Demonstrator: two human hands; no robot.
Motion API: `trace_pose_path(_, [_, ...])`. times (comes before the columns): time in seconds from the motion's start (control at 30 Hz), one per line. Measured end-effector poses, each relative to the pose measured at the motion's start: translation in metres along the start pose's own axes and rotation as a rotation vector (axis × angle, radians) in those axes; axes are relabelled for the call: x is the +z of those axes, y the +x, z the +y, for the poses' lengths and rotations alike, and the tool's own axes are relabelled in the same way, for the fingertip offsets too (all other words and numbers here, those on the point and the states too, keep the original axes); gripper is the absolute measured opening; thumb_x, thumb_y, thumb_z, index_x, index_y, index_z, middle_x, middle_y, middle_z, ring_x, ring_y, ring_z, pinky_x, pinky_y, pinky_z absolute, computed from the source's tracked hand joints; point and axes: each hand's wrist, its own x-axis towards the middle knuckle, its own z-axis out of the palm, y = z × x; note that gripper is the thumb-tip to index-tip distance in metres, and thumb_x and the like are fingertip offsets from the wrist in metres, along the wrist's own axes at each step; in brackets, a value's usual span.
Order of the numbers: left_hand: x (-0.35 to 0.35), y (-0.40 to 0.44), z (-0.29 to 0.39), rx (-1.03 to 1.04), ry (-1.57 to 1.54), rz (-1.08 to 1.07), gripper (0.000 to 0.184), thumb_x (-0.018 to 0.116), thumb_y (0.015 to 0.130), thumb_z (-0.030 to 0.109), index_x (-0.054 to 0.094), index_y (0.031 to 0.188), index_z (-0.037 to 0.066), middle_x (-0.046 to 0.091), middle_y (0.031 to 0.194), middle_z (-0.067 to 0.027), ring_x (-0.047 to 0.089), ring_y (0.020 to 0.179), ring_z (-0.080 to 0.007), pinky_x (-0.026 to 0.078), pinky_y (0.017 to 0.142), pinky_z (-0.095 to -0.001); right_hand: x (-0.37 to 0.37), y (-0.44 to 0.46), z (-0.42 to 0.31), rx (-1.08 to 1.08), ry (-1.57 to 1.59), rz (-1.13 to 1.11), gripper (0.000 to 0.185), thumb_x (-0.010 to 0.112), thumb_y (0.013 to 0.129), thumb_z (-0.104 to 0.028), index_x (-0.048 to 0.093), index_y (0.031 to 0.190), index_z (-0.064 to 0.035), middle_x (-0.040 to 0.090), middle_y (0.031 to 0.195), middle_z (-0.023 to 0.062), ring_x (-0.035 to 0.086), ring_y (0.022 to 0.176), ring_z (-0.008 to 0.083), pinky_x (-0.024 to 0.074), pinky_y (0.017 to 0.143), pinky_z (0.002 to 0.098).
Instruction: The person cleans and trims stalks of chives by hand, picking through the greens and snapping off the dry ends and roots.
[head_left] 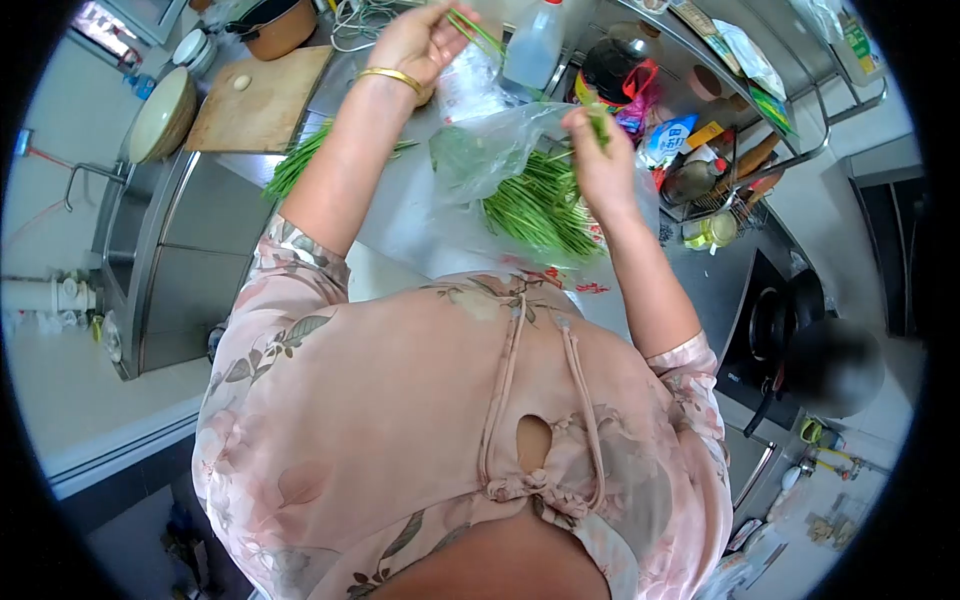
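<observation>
The main bunch [540,215] of long green stems lies in an opened clear bag [485,155], close to the desk's [395,225] near edge. The left hand [432,42] pinches a few stems [480,32] above the far part; the right hand [603,160], over the bag, closes its grip on a green tuft [597,125]. A smaller pile [300,165] lies apart toward the left edge, partly behind the left forearm. The work looks well under way, I judge: some stems are already outside the bag, but plenty remain in it.

The desk is smooth and greyish. Past the pile, at its left end, are a board [260,105], a bowl [163,115] and a pot [282,30]. A bottle [535,50] stands at the far side, and a crowded rack [818,135] lines the far right. Beyond a jar [710,232], pans [798,305] sit on the stove at the right end of this kitchen.
</observation>
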Motion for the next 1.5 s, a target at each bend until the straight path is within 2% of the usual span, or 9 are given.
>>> trace_pose_path(0.13, [-0.059,0.004,0.050,0.158,0.017,-0.058,0.030,0.043,0.089,0.020,0.048,0.109,-0.002,0.056,0.107,-0.0136,0.054,0.101,-0.0263,0.045,0.085,-0.0370,-0.021,-0.014,-0.019,0.191,0.147,0.072,0.017,0.050,0.087,-0.020,0.058,0.083,-0.0063,0.045,0.063,-0.0062,0.037,0.054,0.0043,0.0314,0.049,0.0204])
trace_pose_path(0.3, [-0.113,-0.021,0.079,0.379,1.618,0.286,0.022,0.052,0.083,0.018,0.061,0.093,0.000,0.063,0.083,-0.0113,0.059,0.076,-0.0164,0.047,0.069,-0.0296,-0.078,-0.041,0.014,0.239,-0.309,-0.435,0.019,0.057,0.081,-0.021,0.058,0.084,-0.0028,0.053,0.067,0.0020,0.046,0.062,0.0094,0.0390,0.058,0.0258])
trace_pose_path(0.43, [-0.210,-0.014,0.040,0.253,1.978,0.352,0.023,0.050,0.077,0.019,0.064,0.092,0.008,0.060,0.088,-0.0188,0.058,0.084,-0.0331,0.045,0.073,-0.0382,-0.104,-0.063,0.057,0.305,-0.560,-0.508,0.022,0.061,0.076,-0.021,0.058,0.086,-0.0014,0.058,0.076,0.0146,0.054,0.068,0.0235,0.0420,0.064,0.0349])
trace_pose_path(0.6, [-0.246,-0.014,0.005,0.086,2.047,0.392,0.033,0.054,0.076,0.021,0.058,0.108,0.015,0.058,0.104,-0.0130,0.055,0.096,-0.0311,0.042,0.083,-0.0373,-0.090,-0.063,0.107,0.454,-0.961,-0.518,0.024,0.059,0.075,-0.022,0.059,0.092,-0.0043,0.060,0.087,0.0193,0.057,0.080,0.0342,0.0436,0.071,0.0398])
trace_pose_path(0.73, [-0.183,-0.024,-0.003,0.321,2.010,0.358,0.034,0.057,0.076,0.023,0.058,0.108,0.011,0.054,0.111,-0.0152,0.052,0.102,-0.0302,0.040,0.087,-0.0371,-0.071,-0.063,0.146,0.467,-1.107,-0.484,0.028,0.054,0.077,-0.020,0.057,0.102,-0.0085,0.059,0.094,0.0190,0.056,0.088,0.0345,0.0438,0.077,0.0406])
trace_pose_path(0.93, [-0.065,-0.058,-0.044,0.623,1.351,-0.054,0.021,0.059,0.078,0.012,0.061,0.098,0.005,0.061,0.096,-0.0111,0.058,0.087,-0.0202,0.046,0.076,-0.0278,-0.062,-0.055,0.173,0.500,-0.980,-0.299,0.039,0.052,0.076,-0.014,0.049,0.115,-0.0116,0.056,0.104,0.0189,0.055,0.094,0.0343,0.0431,0.081,0.0405])
trace_pose_path(1.0, [-0.035,-0.073,-0.067,0.425,1.113,-0.212,0.019,0.058,0.079,0.010,0.060,0.097,0.004,0.062,0.090,-0.0082,0.058,0.081,-0.0146,0.046,0.073,-0.0253,-0.066,-0.054,0.207,0.356,-0.947,-0.344,0.040,0.052,0.076,-0.012,0.048,0.116,-0.0111,0.055,0.105,0.0197,0.054,0.095,0.0341,0.0431,0.081,0.0409])
trace_pose_path(1.23, [0.011,-0.093,-0.141,0.141,1.366,-0.783,0.027,0.060,0.077,0.013,0.058,0.103,0.005,0.059,0.101,-0.0112,0.057,0.091,-0.0200,0.045,0.079,-0.0307,-0.062,-0.049,0.170,0.466,-1.005,-0.519,0.026,0.053,0.078,-0.015,0.054,0.101,-0.0035,0.057,0.099,0.0209,0.054,0.094,0.0350,0.0431,0.080,0.0410])
trace_pose_path(1.5, [-0.012,-0.065,-0.211,0.579,1.807,-0.850,0.041,0.064,0.071,0.017,0.054,0.109,0.006,0.056,0.104,-0.0138,0.052,0.098,-0.0291,0.040,0.085,-0.0361,-0.074,-0.044,0.070,0.270,-0.823,-0.554,0.024,0.053,0.080,-0.020,0.055,0.098,-0.0032,0.058,0.093,0.0216,0.054,0.088,0.0371,0.0420,0.077,0.0418])
